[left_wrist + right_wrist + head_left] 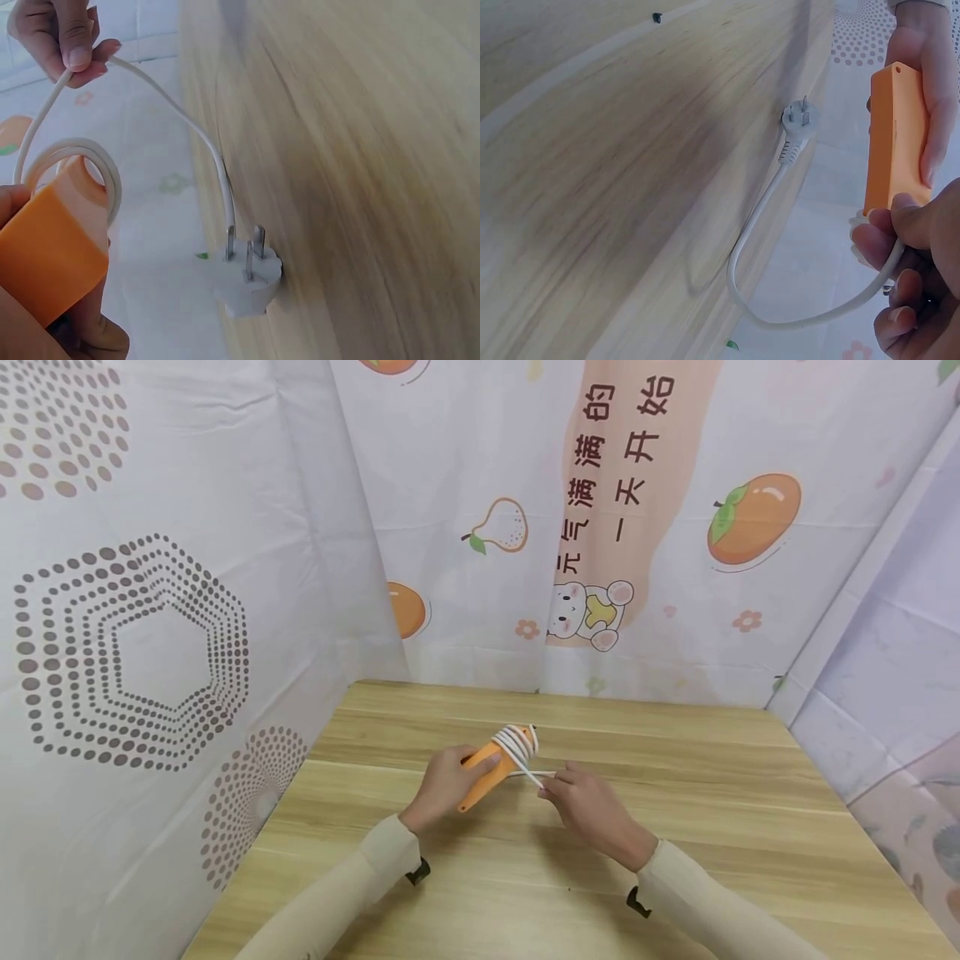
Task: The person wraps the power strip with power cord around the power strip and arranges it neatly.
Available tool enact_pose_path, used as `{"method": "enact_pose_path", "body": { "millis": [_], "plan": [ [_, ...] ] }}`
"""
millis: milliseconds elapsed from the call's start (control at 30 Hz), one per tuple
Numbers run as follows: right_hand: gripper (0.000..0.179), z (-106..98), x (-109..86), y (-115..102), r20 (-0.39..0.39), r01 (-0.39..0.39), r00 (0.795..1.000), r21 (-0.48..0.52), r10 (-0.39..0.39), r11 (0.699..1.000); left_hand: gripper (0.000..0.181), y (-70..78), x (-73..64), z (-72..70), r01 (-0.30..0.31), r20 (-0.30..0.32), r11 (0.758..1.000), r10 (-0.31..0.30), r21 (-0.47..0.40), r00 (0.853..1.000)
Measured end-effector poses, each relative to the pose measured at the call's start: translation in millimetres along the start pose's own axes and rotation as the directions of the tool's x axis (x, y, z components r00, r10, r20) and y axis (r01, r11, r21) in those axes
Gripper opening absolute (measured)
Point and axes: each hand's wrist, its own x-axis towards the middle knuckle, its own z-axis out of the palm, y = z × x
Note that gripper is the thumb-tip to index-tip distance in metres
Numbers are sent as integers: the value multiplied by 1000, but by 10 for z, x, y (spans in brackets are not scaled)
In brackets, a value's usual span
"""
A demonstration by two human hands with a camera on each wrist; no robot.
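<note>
Orange block (491, 779) held over the wooden surface (637, 743), nearer its far edge than the sleeves, a little left of midway between the left and right edges. Block tilted: one end toward the far edge, the other toward the near left.

Left hand (446, 785) clamped on the near half of the block, thumb across its upper face. Right hand (592, 810) pinches the white cord (513, 745) between thumb and fingers. Hands near one another but apart, cord stretched across the gap.

Cord wound in several turns around the block's far end. From the right hand's pinch one run leads to these turns; another curves away to a white plug (251, 281) with three metal prongs, seen in both wrist views. Plug close to the surface; cannot tell whether it touches.

Cream sleeves (352, 885) on both arms, dark pieces (418, 872) under the wrists. Beyond the far edge, a white curtain (465, 443) with fruit prints and lettering; along the left edge, a dotted curtain (168, 656).
</note>
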Motion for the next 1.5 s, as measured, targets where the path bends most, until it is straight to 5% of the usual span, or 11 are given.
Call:
{"method": "enact_pose_path", "body": {
  "millis": [267,767,1500],
  "plan": [
    [8,-28,-14,5,28,-47,998,9,47,999,46,29,-15,-2,35,43,990,-30,-137,999],
    [10,-34,21,34,6,-60,998,15,60,998,44,83,-44,-24,125,165,927,-69,-353,984],
    [11,-51,19,6,45,-10,999,51,8,999,40,26,-91,-129,96,343,900,63,-426,937]
  ]
}}
